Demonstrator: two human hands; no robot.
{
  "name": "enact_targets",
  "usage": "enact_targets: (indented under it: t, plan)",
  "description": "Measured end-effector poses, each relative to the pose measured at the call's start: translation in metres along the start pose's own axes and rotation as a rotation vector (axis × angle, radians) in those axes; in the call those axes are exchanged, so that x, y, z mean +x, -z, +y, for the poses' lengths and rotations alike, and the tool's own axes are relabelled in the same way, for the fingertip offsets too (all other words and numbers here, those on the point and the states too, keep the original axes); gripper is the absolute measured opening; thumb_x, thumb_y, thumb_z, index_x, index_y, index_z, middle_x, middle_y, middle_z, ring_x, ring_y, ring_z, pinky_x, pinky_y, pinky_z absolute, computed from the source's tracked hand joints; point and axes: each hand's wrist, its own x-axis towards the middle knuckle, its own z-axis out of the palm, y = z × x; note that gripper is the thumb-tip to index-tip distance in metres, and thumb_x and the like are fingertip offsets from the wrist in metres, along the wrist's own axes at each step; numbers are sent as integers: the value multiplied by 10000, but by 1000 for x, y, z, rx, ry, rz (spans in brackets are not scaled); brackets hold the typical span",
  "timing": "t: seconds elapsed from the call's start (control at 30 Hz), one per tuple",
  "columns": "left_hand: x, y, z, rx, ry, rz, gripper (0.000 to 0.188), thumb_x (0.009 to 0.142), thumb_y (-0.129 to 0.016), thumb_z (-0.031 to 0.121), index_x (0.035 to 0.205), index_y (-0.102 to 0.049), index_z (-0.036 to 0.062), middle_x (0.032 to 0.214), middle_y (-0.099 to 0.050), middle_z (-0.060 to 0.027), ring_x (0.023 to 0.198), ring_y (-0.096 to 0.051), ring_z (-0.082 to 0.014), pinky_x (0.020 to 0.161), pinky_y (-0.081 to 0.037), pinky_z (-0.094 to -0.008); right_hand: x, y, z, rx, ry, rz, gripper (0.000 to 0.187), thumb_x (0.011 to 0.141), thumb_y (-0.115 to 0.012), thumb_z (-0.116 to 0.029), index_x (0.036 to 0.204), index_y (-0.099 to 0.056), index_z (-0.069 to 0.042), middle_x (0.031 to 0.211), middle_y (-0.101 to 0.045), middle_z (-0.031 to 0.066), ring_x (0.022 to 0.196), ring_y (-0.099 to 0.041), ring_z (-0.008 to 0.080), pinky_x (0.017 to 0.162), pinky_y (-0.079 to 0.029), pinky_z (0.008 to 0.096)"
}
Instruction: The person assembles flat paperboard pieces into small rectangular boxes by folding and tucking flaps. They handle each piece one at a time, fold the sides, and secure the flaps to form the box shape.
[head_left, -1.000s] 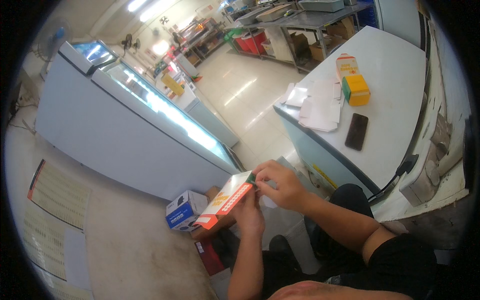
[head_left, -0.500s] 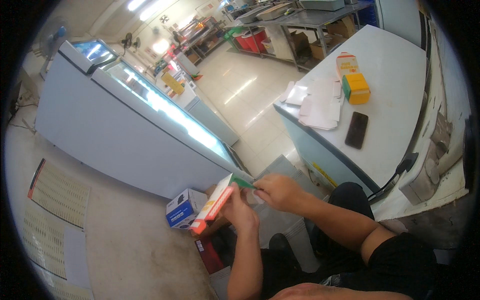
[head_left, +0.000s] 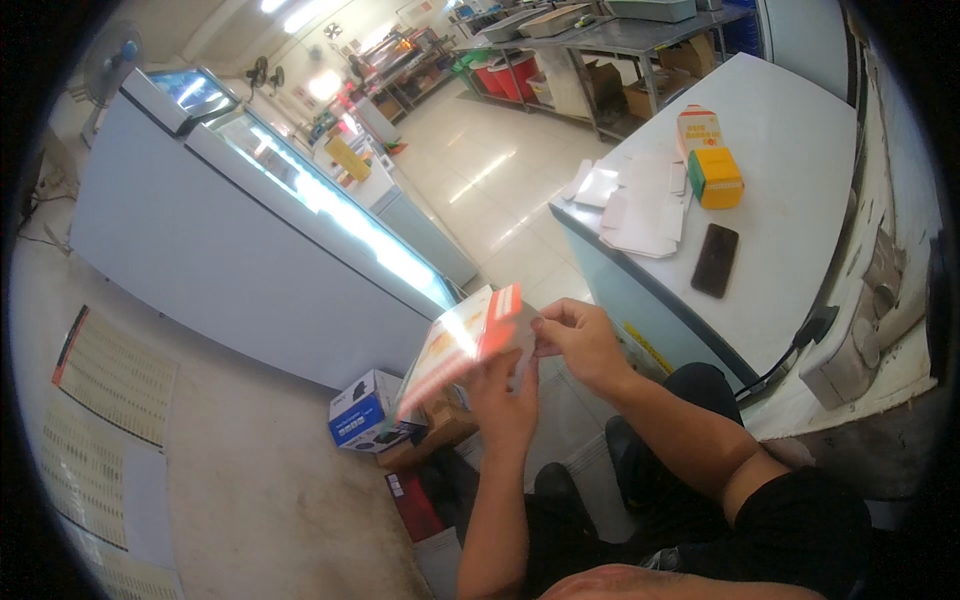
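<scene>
In front of me, tilted and turned broad side up, is a printed cardboard carton [head_left: 455, 345] in white, red and orange, with glare across its face. My left hand [head_left: 506, 395] grips it from beneath, its fingers closed round the lower edge. With finger and thumb, my right hand [head_left: 588, 345] pinches a pale flap at the carton's right end. On the white table to my right lie unprinted-side-up flattened cartons [head_left: 645, 210], a yellow and green box [head_left: 716, 178], an orange and white carton [head_left: 698, 130] and a dark phone [head_left: 715, 262].
To the left stands a large white display fridge [head_left: 250, 260] with lit glass. Below the carton, a blue and white box [head_left: 365, 412] rests on a brown cardboard box [head_left: 440, 430]. A steel workbench [head_left: 620, 38] is at the back. Printed sheets [head_left: 120, 380] hang on the left wall.
The carton has turned from edge-on to show its broad face, and its red-striped end now points up and right. Both hands have risen slightly; my right hand's pinch has moved to that end.
</scene>
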Motion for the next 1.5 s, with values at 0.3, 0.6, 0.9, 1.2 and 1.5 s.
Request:
enact_targets:
  t: [0.3,0.6,0.9,1.2,1.5]
  plan:
    - [5,-10,14,-1214,779,238,199,985,-679,48,1169,-603,54,1098,-644,-49,963,-628,-159,870,-572,-341,-10,-10,20,-514,375,-59,107,952,-732,-49,1029,-723,24,959,-716,140,870,-733,231,771,-601,336]
    - [-1,-8,7,-1022,568,253,128,1025,-696,78,1128,-655,13,1142,-663,-79,1092,-640,-182,990,-525,-340,-12,-9,11,-477,461,-166,128,914,-748,-66,1002,-732,26,993,-708,171,913,-719,289,784,-571,361]
    - [-6,-12,-4,-1247,457,116,71,1053,-662,52,1100,-642,3,1125,-672,-82,1093,-650,-181,1027,-546,-350,-9,-5,-6,-200,200,-155,85,959,-726,-59,987,-757,15,1218,-699,143,989,-682,171,890,-545,307]
    - [-4,-12,3,-1382,515,163,117,1048,-638,13,1162,-630,37,1207,-662,-83,1118,-654,-192,1041,-552,-360,-10,-2,-11,-322,307,-284,100,964,-735,-104,982,-762,-9,1317,-678,180,1122,-680,231,984,-543,372]
    - [-5,0,-11,-1456,487,124,178,1048,-629,15,1224,-642,37,1266,-681,-104,1154,-665,-209,1028,-550,-382,-10,-1,-19,-506,549,-335,93,960,-725,-100,988,-746,-14,1301,-703,185,1186,-674,272,1016,-525,374]
